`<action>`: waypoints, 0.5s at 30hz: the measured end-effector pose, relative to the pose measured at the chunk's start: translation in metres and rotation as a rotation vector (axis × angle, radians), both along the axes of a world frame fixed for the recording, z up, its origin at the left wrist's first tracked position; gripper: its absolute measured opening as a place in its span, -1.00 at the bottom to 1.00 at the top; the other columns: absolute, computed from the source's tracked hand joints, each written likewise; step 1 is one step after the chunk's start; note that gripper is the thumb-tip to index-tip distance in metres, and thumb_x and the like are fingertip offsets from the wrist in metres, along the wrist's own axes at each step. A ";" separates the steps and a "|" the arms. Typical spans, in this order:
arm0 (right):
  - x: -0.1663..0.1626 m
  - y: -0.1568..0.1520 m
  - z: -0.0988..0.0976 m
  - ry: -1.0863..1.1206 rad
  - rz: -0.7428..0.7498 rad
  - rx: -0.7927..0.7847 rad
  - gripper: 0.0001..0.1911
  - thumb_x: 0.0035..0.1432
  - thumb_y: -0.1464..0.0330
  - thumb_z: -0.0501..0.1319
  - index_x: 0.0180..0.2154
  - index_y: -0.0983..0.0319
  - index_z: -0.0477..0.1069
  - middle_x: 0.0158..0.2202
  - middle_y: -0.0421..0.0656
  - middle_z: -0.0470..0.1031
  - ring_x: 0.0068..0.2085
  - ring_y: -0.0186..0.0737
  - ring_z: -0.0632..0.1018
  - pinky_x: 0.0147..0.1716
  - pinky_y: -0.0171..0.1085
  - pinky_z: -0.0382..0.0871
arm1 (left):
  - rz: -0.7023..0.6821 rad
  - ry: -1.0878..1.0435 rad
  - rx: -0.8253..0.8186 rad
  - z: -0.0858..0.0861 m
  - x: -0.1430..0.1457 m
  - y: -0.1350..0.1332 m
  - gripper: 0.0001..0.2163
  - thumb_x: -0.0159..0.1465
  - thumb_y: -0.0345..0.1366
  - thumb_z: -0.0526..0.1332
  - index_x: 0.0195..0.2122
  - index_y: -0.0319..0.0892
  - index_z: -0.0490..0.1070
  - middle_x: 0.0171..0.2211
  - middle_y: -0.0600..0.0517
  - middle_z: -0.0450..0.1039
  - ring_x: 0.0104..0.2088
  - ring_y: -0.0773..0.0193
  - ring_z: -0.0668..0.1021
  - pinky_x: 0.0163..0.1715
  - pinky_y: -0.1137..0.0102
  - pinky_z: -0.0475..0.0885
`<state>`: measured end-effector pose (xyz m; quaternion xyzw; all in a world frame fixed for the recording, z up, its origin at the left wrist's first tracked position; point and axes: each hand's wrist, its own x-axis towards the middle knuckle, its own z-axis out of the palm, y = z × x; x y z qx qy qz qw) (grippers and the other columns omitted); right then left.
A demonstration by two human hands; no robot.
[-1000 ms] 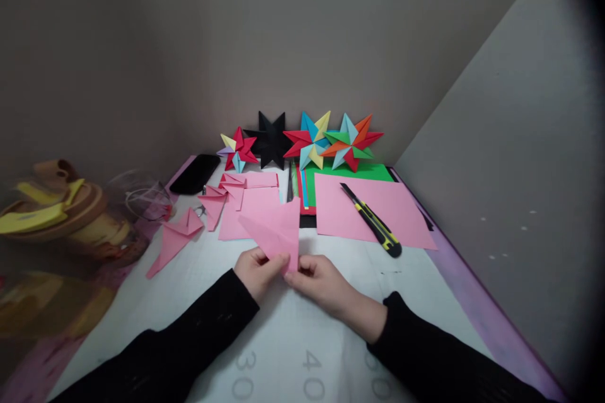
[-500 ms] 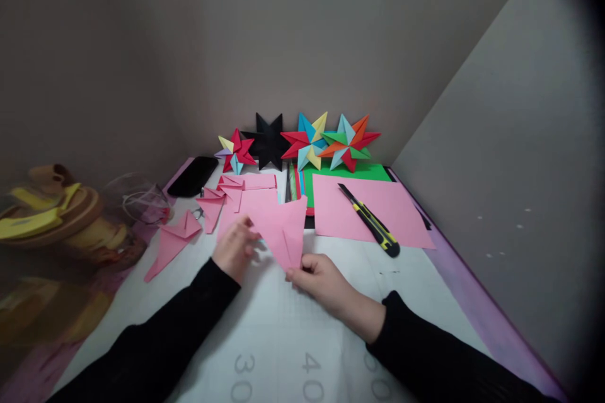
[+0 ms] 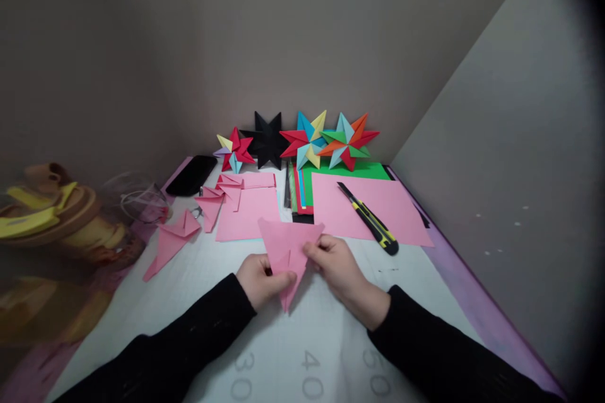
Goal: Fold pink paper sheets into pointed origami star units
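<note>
Between my hands is a folded pink paper piece (image 3: 287, 242), its narrow point facing me and its wide edge away. My left hand (image 3: 261, 279) is closed on its lower left part, thumb lying on the front near the point. At the upper right edge, my right hand (image 3: 336, 264) pinches the paper between thumb and fingers. The fingers behind the paper are partly hidden. Left of it lie several folded pink pieces, among them a large pointed one (image 3: 176, 240) and a smaller one (image 3: 211, 204). Flat pink paper (image 3: 246, 217) lies behind my left hand.
A yellow-and-black utility knife (image 3: 371, 220) rests on a pink sheet (image 3: 326, 201) at the right. Folded paper stars, one black (image 3: 268, 140) and others multicoloured (image 3: 350, 143), lean against the wall. A phone (image 3: 193, 176) and a brown-and-yellow object (image 3: 61, 214) are at the left.
The pink piece has been lowered towards me, its point now facing me. My left hand has gone from loosely touching it to gripping its lower part; my right has shifted to its upper right edge.
</note>
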<state>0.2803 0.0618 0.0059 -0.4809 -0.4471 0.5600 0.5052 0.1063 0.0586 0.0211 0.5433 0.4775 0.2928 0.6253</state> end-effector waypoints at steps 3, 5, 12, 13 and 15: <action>0.018 0.016 0.008 0.132 -0.198 0.013 -0.68 -0.06 0.22 0.31 -0.60 0.28 0.28 -0.67 -0.32 0.20 -0.64 -0.48 0.15 -0.67 -0.41 -0.03 | -0.039 0.005 -0.046 0.000 -0.002 0.000 -0.84 -0.06 -0.26 0.30 -0.61 -0.28 0.46 -0.66 0.06 0.40 -0.61 0.32 0.38 -0.54 0.43 0.25; 0.025 0.022 0.011 0.202 -0.286 0.024 -0.72 -0.06 0.22 0.31 -0.54 0.27 0.31 -0.61 -0.30 0.24 -0.65 -0.50 0.14 -0.70 -0.42 -0.08 | -0.028 0.001 -0.065 0.000 -0.005 0.002 -0.83 -0.06 -0.25 0.31 -0.61 -0.29 0.46 -0.65 0.07 0.40 -0.59 0.33 0.38 -0.52 0.44 0.25; -0.001 -0.001 0.001 0.099 0.199 0.055 -0.72 -0.05 0.26 0.31 -0.32 0.23 0.32 -0.46 -0.27 0.32 -0.53 -0.44 0.29 -0.58 -0.42 0.12 | 0.195 -0.019 -0.019 -0.005 -0.005 0.008 -0.73 -0.01 -0.14 0.30 -0.64 -0.27 0.44 -0.68 0.11 0.37 -0.61 0.39 0.33 -0.53 0.47 0.23; -0.006 -0.005 -0.001 0.065 0.255 0.068 -0.73 -0.06 0.28 0.32 -0.35 0.24 0.30 -0.46 -0.27 0.31 -0.49 -0.42 0.31 -0.52 -0.40 0.17 | 0.211 -0.038 -0.014 -0.006 -0.004 0.009 -0.73 -0.02 -0.13 0.30 -0.64 -0.27 0.44 -0.68 0.11 0.37 -0.61 0.39 0.33 -0.53 0.47 0.22; -0.013 -0.009 -0.002 -0.016 0.310 0.057 -0.76 -0.05 0.29 0.31 -0.42 0.24 0.27 -0.48 -0.27 0.29 -0.47 -0.39 0.32 -0.48 -0.38 0.18 | 0.219 -0.093 -0.014 -0.008 -0.004 0.009 -0.72 -0.02 -0.12 0.31 -0.61 -0.28 0.45 -0.65 0.10 0.40 -0.58 0.37 0.36 -0.50 0.46 0.25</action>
